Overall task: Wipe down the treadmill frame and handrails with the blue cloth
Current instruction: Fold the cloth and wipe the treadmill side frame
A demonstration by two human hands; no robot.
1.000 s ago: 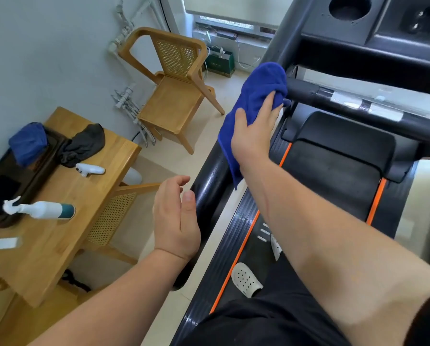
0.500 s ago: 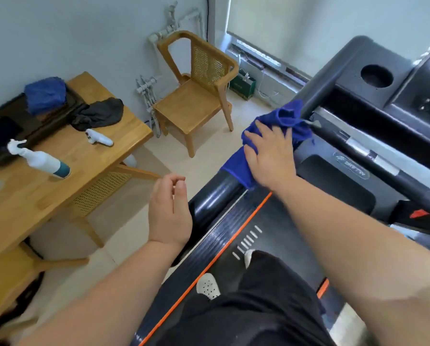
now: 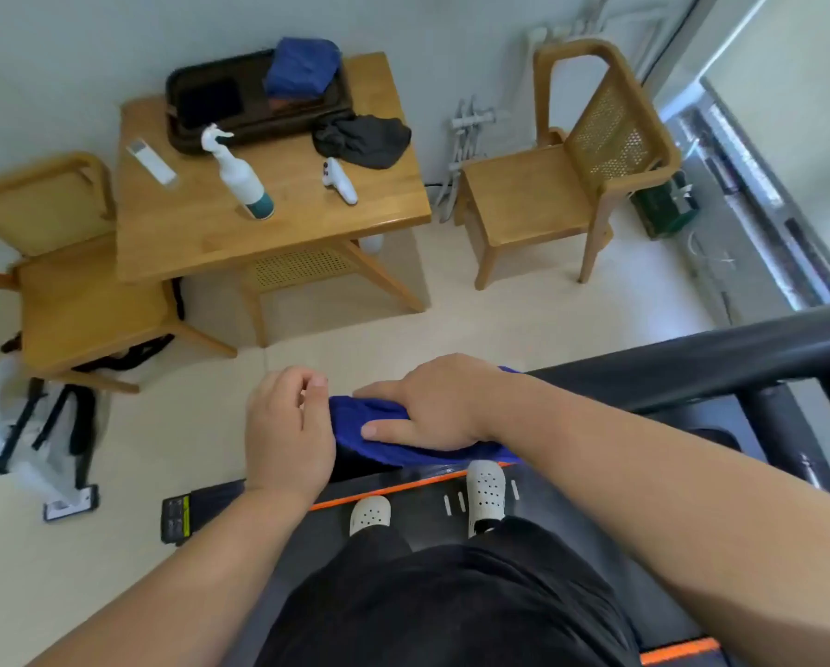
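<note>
The blue cloth (image 3: 369,426) is wrapped over the near end of the black treadmill handrail (image 3: 692,368), which runs up to the right. My right hand (image 3: 432,406) lies flat on top of the cloth, fingers and thumb pressing it around the rail. My left hand (image 3: 290,426) hovers just left of the cloth's end, fingers loosely curled, holding nothing. Below the rail lie the treadmill deck and its orange stripe (image 3: 393,488), with my white shoes on the belt.
A wooden table (image 3: 307,223) stands beyond the rail with a white spray bottle (image 3: 237,178), a dark tray (image 3: 259,101) holding another blue cloth, a black cloth and a white remote. Wooden chairs (image 3: 571,185) flank it. A phone (image 3: 71,503) lies on the floor at left.
My right hand has slid the cloth down the handrail from the console end to its near end. My view has swung left toward the table. The left hand stayed near the rail.
</note>
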